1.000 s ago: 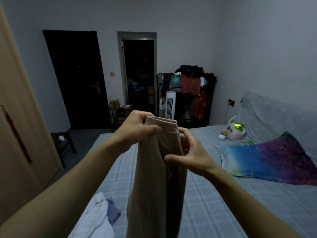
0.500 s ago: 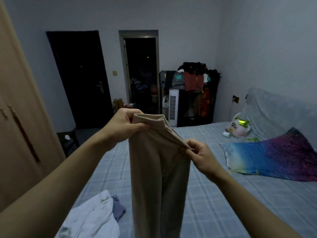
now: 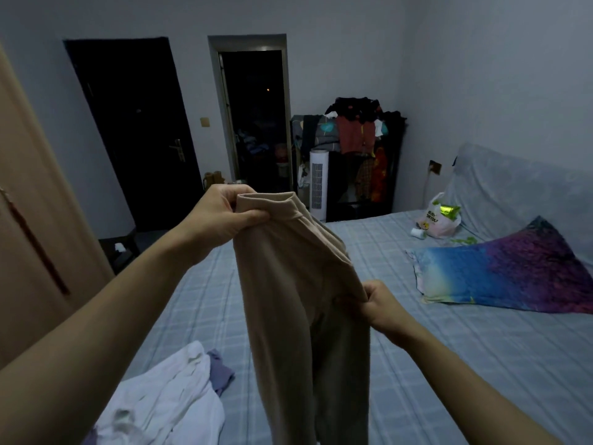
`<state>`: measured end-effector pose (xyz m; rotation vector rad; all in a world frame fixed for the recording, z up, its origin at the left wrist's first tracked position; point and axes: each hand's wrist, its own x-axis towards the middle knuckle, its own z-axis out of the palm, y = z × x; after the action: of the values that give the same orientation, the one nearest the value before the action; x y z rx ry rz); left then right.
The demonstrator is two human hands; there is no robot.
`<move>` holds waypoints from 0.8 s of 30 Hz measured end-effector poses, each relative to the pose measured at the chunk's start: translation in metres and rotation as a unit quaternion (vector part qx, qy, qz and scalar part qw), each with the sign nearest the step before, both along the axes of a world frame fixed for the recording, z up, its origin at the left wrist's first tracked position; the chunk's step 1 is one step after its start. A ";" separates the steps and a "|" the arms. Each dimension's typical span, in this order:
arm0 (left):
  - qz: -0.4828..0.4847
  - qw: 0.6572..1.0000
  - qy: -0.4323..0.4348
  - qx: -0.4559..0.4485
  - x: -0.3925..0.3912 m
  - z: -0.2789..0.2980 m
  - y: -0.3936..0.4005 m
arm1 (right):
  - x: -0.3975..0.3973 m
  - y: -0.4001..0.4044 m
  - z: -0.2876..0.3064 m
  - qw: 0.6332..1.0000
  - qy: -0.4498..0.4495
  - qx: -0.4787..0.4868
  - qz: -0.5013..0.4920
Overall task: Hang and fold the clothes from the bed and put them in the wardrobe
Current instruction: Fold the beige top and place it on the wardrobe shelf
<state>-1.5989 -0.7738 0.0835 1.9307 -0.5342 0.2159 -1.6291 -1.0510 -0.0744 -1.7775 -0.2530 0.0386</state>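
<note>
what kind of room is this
Most likely a bedroom in a home. A bed with a checked sheet and a colourful pillow fills the right side, a crowded clothes rack stands by the far wall, and a wooden wardrobe door is at the left.

A person holds a beige garment (image 3: 288,284) up over the bed (image 3: 449,348). The left hand (image 3: 221,216) pinches its folded top edge, raised high; the right hand (image 3: 382,306) grips the cloth's side lower down, so the top edge slopes. The rest hangs straight down. A white garment (image 3: 167,396) and a purple cloth (image 3: 221,370) lie crumpled at the bed's near left edge. A colourful pillow (image 3: 500,274) and a plastic bag (image 3: 439,220) sit toward the far right corner.
</note>
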 end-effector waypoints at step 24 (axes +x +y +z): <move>0.015 0.994 0.105 0.032 0.051 -0.071 0.040 | 0.048 -0.066 -0.063 0.980 -0.112 -0.069 -0.146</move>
<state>-1.5480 -0.7340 0.0125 1.9954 -0.3761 0.0139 -1.5812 -1.1171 -0.1375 -1.9428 -0.1502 -0.3650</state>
